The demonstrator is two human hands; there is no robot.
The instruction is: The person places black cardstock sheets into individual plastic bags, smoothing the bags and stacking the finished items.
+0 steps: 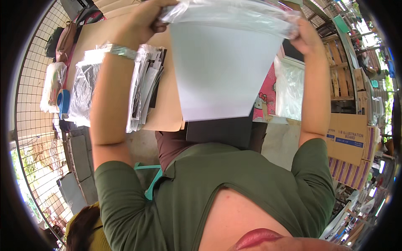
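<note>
A large white sheet (222, 71) hangs from a clear plastic sleeve (234, 14) held up in front of me. My left hand (146, 21) grips the sleeve's upper left corner, with a metal bracelet (119, 50) on that wrist. At the upper right corner my right hand (305, 37) pinches the sleeve's other end. The sheet's lower part sticks out of the plastic, above a brown tabletop (167, 108). A stack of plastic-wrapped sheets (142, 88) lies on the table just right of my left forearm.
Crumpled clear plastic (83, 92) and a blue tape roll (63, 102) lie at the table's left end by a wire mesh fence (33, 83). A pink cartoon-printed item (266, 98) and clear bags (289, 88) sit right. Cardboard boxes (349, 140) and a wooden pallet (339, 71) stand farther right.
</note>
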